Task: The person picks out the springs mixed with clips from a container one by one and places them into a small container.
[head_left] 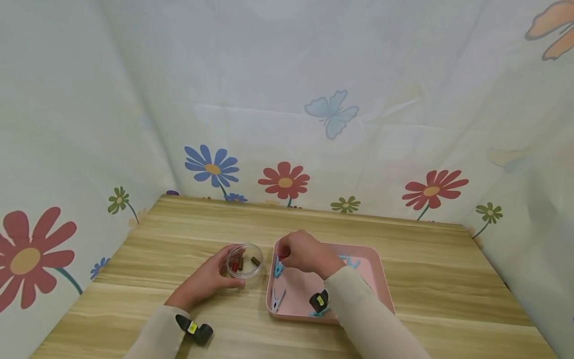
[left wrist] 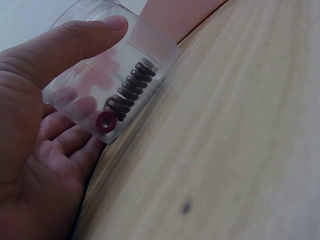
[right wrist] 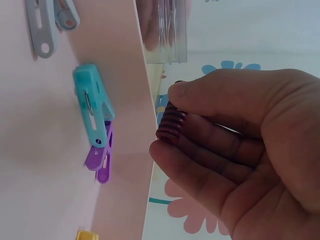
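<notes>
My left hand (head_left: 214, 278) holds a clear plastic jar (left wrist: 145, 35) on the table, thumb along one side and fingers around the other. Several short coil springs lie inside: brown springs (left wrist: 132, 87) and a red one (left wrist: 106, 123) seen end-on in the left wrist view. Over the left wall of the pink tray, my right hand (head_left: 307, 253) pinches a dark red spring (right wrist: 172, 122) between thumb and fingertips. Beneath that hand is a blue clothespin (head_left: 278, 269) in the tray; a teal clothespin (right wrist: 91, 105) and a purple clothespin (right wrist: 103, 157) show in the right wrist view.
The shallow pink tray (head_left: 381, 271) stands just right of the jar, with more clothespins inside, among them a pale grey-blue clothespin (head_left: 278, 300). Both rest on a wood-grain table (head_left: 448, 279). A flower-printed curtain (head_left: 381, 164) rises behind and at both sides.
</notes>
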`<state>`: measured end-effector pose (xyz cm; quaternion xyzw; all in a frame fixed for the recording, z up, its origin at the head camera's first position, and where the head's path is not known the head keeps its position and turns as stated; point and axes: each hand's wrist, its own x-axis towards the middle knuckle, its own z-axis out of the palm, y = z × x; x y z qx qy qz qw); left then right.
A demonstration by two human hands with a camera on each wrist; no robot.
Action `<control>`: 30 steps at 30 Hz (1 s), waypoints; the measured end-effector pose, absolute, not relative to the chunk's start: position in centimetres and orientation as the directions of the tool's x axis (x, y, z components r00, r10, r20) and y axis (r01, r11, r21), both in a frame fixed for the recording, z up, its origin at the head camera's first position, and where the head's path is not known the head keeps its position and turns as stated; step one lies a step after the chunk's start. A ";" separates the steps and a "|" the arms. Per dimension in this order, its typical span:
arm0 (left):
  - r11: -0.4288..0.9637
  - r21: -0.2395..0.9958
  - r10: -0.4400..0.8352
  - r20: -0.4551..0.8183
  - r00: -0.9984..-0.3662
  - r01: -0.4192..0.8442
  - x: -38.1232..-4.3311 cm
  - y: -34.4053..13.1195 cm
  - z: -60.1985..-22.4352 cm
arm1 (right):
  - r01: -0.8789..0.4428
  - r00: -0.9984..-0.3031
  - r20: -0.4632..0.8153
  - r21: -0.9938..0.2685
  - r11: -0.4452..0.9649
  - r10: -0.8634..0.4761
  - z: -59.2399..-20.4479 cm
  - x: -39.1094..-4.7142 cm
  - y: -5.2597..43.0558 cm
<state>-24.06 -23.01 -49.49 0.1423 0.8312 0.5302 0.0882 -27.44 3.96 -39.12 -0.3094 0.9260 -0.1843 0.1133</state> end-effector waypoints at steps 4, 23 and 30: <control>0.394 0.909 0.328 0.003 -0.945 0.140 -24.0 -23.0 -49.4 | -0.538 -0.781 -0.082 -0.417 0.733 -0.619 -38.9 -27.3 4.0; 0.396 0.908 0.328 0.003 -0.945 0.141 -24.0 -22.9 -49.4 | -0.534 -0.798 -0.043 -0.413 0.738 -0.601 -38.1 -26.7 3.5; 0.388 0.906 0.343 0.026 -0.939 0.167 -23.9 -22.8 -49.3 | -0.587 -0.772 0.020 -0.404 0.702 -0.635 -38.4 -26.7 3.4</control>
